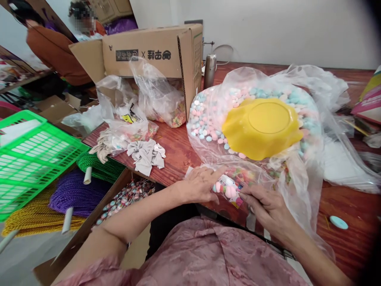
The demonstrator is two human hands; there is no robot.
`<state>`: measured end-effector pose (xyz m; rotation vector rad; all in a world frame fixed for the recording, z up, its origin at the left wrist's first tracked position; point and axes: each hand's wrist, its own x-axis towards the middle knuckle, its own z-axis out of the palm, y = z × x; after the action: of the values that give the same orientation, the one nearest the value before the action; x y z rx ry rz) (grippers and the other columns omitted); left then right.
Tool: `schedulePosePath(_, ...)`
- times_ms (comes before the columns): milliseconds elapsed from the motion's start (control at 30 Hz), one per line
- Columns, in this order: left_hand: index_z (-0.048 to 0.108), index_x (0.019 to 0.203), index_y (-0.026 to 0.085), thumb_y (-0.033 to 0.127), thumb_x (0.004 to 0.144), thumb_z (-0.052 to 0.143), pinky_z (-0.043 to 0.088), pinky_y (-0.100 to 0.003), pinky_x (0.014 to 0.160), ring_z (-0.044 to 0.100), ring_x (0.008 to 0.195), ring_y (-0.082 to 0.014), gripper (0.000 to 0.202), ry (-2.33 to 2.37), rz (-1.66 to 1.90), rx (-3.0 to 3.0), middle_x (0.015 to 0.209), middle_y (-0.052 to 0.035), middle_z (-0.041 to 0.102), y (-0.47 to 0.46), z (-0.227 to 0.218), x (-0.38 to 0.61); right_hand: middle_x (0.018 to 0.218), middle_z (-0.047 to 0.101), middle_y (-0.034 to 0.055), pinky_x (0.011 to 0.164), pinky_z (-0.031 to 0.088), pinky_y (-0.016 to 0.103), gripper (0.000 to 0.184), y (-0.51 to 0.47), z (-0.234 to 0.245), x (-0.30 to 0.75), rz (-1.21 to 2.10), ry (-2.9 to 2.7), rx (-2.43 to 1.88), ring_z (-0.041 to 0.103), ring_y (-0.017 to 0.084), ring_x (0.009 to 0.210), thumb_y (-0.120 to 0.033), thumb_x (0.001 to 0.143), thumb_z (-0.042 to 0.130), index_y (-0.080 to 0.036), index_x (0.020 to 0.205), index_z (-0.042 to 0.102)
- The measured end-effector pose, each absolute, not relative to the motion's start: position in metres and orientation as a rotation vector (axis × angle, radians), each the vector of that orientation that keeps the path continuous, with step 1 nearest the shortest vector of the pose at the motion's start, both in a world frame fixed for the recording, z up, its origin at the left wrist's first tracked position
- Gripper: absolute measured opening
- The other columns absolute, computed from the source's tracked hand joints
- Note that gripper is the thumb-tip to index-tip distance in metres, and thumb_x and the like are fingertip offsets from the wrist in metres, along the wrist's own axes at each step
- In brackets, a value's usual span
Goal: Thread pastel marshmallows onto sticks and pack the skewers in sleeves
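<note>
A small clear packet of candies (228,190), with pink, white and green pieces and a printed label, lies low at the table's near edge between my hands. My left hand (199,184) holds its left end, thumb and forefinger on either side. At its right end, my right hand (263,204) pinches a corner between thumb and fingers. Just behind the packet spreads a large clear bag (205,153) of pink, blue and white candies (204,119). A yellow wavy-edged bowl (263,127) rests upside down on these candies.
An open carton (149,43) with bags of colourful candy (169,109) stands behind. Crumpled grey cloth (145,155) lies left, and a metal flask (210,69) stands behind. A blue disc (338,222) is at right. A green basket (38,151) and twisted-stick bundles (80,194) sit left. Two people are beyond.
</note>
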<state>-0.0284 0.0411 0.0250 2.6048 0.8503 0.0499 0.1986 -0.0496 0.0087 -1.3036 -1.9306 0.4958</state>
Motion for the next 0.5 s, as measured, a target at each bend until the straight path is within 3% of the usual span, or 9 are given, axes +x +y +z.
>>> schedulePosePath(133,0.027,0.154,0.02,0.051,0.076,0.077,0.043,-0.052,0.092,0.056,0.107,-0.0345,0.097,1.098,0.203,2.892,0.12,-0.0153,0.062,0.038,0.033,-0.038,0.059,0.058,-0.0009,0.05,0.04,0.024,0.029,-0.051,-0.005,0.197,0.849,-1.596,-1.519,0.053,0.013,0.054,-0.039,0.093,0.056,-0.02,0.075,0.067)
schedulePosePath(267,0.031,0.151,0.021,0.046,0.077,0.076,0.031,-0.061,0.107,0.05,0.119,-0.0351,0.091,1.141,0.326,2.918,0.133,-0.0159,0.056,0.038,0.028,-0.055,0.062,0.061,0.0007,0.052,0.04,0.024,0.031,-0.053,-0.018,0.192,0.939,-1.422,-1.579,0.053,0.014,0.058,-0.045,0.086,0.061,-0.019,0.073,0.069)
schedulePosePath(400,0.036,0.149,0.018,0.031,0.084,0.066,0.023,-0.064,0.113,0.043,0.132,-0.0362,0.072,1.211,0.475,2.912,0.136,-0.0168,0.056,0.043,0.005,-0.071,0.061,0.06,0.0005,0.054,0.041,0.025,0.031,-0.05,-0.021,0.187,1.01,-1.336,-1.624,0.052,0.015,0.059,-0.048,0.079,0.065,-0.019,0.068,0.069)
schedulePosePath(500,0.043,0.145,0.02,0.017,0.088,0.053,0.019,-0.065,0.115,0.047,0.132,-0.0335,0.058,1.217,0.603,2.948,0.13,-0.0142,0.061,0.05,-0.013,-0.077,0.056,0.056,-0.0005,0.05,0.036,0.023,0.035,-0.047,-0.02,0.184,1.127,-1.275,-1.597,0.047,0.013,0.054,-0.05,0.077,0.066,-0.018,0.065,0.067)
